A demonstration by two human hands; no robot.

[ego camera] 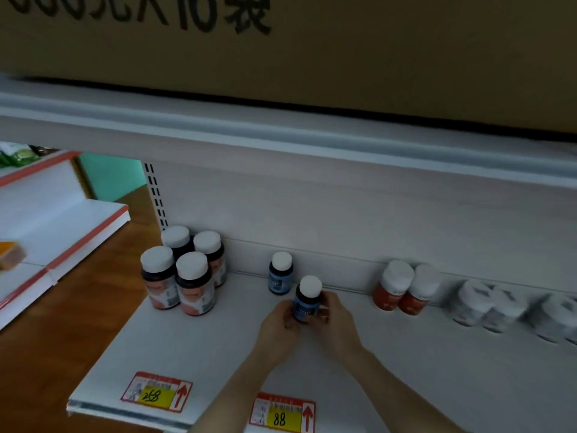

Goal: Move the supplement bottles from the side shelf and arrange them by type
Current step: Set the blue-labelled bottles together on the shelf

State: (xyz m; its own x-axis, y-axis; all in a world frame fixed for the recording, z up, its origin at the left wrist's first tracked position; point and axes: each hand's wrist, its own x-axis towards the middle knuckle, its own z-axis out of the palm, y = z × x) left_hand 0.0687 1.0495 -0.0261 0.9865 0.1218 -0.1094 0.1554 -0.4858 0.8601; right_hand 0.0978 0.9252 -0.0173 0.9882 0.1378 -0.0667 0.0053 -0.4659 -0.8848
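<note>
Here the left hand [278, 323] and right hand [334, 320] clasp an upright blue bottle [306, 303].

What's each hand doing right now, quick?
Left hand: holding the blue-labelled bottle.
Right hand: holding the same bottle from the other side.

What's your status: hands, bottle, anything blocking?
Grip: left hand and right hand both hold front blue bottle, upright, base hidden. Rear blue bottle stands apart, behind-left on shelf. Nothing blocking.
</note>
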